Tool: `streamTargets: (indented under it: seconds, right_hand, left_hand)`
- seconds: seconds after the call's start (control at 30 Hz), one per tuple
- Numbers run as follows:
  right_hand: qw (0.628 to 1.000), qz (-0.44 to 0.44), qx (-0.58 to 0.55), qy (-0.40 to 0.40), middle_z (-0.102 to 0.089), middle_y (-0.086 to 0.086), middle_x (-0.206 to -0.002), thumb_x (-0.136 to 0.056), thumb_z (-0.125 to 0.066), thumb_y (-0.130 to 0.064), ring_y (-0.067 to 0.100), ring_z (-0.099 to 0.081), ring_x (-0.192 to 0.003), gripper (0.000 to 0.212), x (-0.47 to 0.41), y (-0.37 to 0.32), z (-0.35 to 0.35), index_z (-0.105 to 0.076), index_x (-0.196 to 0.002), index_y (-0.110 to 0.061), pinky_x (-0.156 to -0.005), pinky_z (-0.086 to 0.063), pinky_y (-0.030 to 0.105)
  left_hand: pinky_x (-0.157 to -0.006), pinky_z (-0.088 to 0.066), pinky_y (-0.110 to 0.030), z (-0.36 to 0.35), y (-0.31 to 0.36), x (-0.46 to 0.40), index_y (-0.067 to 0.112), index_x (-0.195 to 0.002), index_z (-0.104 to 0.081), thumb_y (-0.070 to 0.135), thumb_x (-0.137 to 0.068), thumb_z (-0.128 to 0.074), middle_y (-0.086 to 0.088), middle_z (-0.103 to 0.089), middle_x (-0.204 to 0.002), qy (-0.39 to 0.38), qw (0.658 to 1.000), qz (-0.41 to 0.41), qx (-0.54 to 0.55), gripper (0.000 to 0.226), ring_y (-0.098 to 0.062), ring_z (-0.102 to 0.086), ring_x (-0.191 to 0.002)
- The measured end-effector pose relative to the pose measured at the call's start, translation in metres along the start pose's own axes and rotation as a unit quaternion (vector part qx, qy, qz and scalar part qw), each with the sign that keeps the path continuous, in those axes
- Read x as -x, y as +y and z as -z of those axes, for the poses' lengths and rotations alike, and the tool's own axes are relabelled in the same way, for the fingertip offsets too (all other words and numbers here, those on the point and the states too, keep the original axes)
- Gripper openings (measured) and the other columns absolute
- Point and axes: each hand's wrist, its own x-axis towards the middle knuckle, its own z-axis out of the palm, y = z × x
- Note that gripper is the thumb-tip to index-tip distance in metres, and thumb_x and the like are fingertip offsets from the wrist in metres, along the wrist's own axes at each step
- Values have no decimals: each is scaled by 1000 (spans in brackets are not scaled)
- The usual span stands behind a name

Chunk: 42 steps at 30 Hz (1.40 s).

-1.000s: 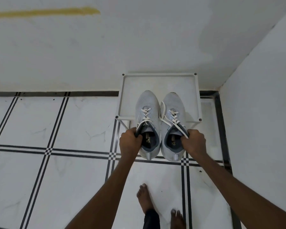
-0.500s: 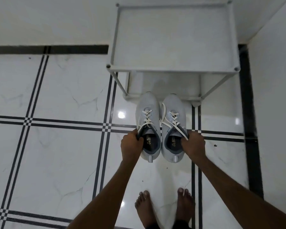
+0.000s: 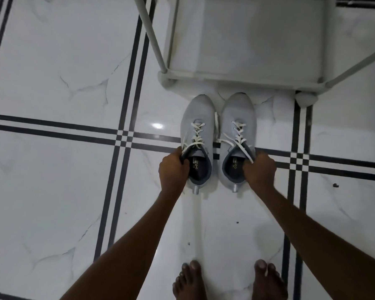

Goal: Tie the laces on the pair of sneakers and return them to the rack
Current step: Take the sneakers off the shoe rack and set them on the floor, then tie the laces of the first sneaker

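Observation:
Two light grey sneakers with loose white laces sit side by side on the floor, toes toward the rack. My left hand [image 3: 175, 169] grips the collar of the left sneaker [image 3: 197, 118] at its outer side. My right hand [image 3: 260, 169] grips the collar of the right sneaker [image 3: 238, 113] the same way. A small gap separates the two shoes. The white shoe rack [image 3: 243, 76] stands just beyond the toes, with its lower shelf bare.
The floor is glossy white marble tile with black double lines [image 3: 52, 131]. My bare feet [image 3: 188, 282] stand at the bottom edge, behind the shoes. The rack's slanted legs [image 3: 154, 37] rise at the left and right of the shelf.
The sneakers have come off the rack's top shelf and gone down to the floor in front of the rack, both hands still on their collars. The view has dropped lower and closer.

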Motion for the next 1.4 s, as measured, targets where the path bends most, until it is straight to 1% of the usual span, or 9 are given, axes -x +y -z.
streamTargets:
  seconds: [0.13,0.23,0.4,0.57,0.77,0.9,1.1,1.27,1.4]
  right_hand:
    - [988,111,70,79,-64,23,-110,-74,-56,-11,40,-59,-106,52,13,-20,-8,-53,-123,3,-87,-50,46]
    - [963,222,95,120,-54,17,-134,-78,-56,-13,34,-46,-128,60,31,-51,-17,-45,-136,-3,-109,-39,47]
    - [949,314,35,-2,-69,15,-107,-85,-55,-4,36,-59,-104,35,42,-93,-64,-65,-118,-6,-89,-49,42]
    - [952,302,-38,-32,-70,6,-95,-91,-60,-11,23,-63,-86,15,21,-121,-89,-71,-101,-12,-71,-38,22]
    - [946,309,-68,-72,-65,-10,-81,-84,-72,-25,7,-58,-72,5,9,-136,-93,-68,-84,-22,-63,-39,20]
    - [950,288,-113,-37,-67,-9,-72,-83,-73,-21,7,-62,-67,9,6,-140,-95,-68,-77,-18,-60,-41,19]
    - [923,94,-358,-102,-73,10,-68,-80,-58,-12,29,-70,-70,14,-4,-171,-67,-66,-68,-11,-74,-57,39]
    - [969,61,-232,-63,-75,7,-76,-77,-58,-28,34,-71,-79,17,-2,-145,-69,-69,-74,-15,-79,-59,47]
    - [985,137,-68,74,-68,12,-119,-88,-65,-19,36,-63,-107,36,15,-128,-76,-63,-122,-9,-88,-49,40]
  left_hand:
    - [-70,-59,-40,8,-16,-2,16,-115,-66,14,-87,-55,-5,-73,-84,23,1000,14,11,30,-27,-68,-75]
    - [-65,-53,-31,20,-31,-6,15,-115,-67,12,-89,-56,-5,-73,-85,34,999,28,29,28,-24,-67,-74]
    - [-59,-44,-12,34,-50,-18,21,-117,-69,34,-96,-57,4,-74,-85,38,997,-18,61,27,-10,-64,-70]
    - [-57,-52,-27,59,-68,-62,20,-87,-71,60,-85,-64,4,-73,-70,-68,994,-84,14,41,-9,-68,-62]
    - [-52,-47,-17,112,-57,-116,17,-85,-76,28,-82,-77,4,-68,-60,-272,953,-106,-79,12,-3,-58,-46]
    - [-63,-49,-20,136,-35,-140,19,-92,-80,25,-84,-73,-4,-77,-78,-251,947,-135,-151,13,-7,-61,-59]
    - [-80,-48,-29,144,-33,-148,19,-109,-72,28,-81,-79,3,-66,-101,34,985,-151,-70,31,-13,-60,-88]
    - [-69,-55,-21,119,-43,-129,12,-96,-77,21,-81,-80,3,-75,-82,-112,983,-145,12,17,0,-68,-65]
    - [-74,-54,-16,95,-46,-117,11,-91,-78,17,-77,-83,3,-77,-82,-152,974,-161,36,17,1,-68,-69]
